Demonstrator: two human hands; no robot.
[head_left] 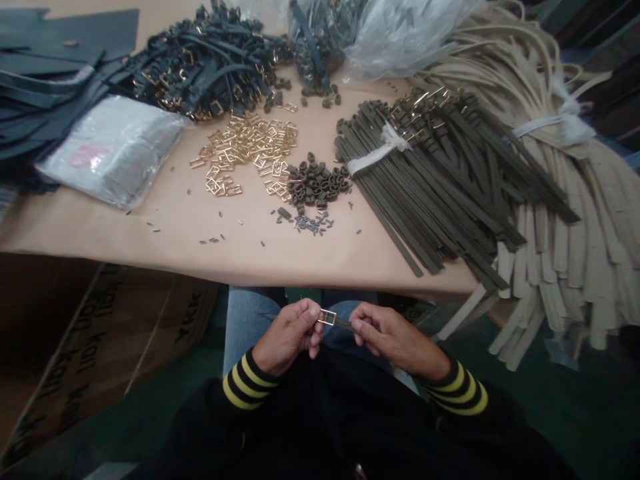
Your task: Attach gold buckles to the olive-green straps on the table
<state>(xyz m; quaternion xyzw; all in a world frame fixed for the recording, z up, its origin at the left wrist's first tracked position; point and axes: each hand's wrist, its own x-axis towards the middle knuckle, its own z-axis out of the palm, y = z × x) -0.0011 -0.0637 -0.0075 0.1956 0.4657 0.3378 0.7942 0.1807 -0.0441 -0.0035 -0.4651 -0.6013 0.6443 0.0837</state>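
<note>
Over my lap, in front of the table's near edge, my left hand [296, 333] pinches a gold rectangular buckle [327, 317] between thumb and fingers. A short dark strap [343, 323] runs from the buckle to my right hand [387, 335], whose thumb and fingers are closed on its other end. On the table [210, 257] above my hands lie a pile of gold buckles [250, 147], a heap of small dark loops [319, 183] and scattered small metal pieces [313, 223].
Bundled olive straps [410, 193] and long beige straps [575, 233] cover the right side. Dark straps with buckles [200, 63] lie at the back. A plastic-wrapped packet [115, 150] is at the left. A cardboard box [120, 327] stands below the table, lower left.
</note>
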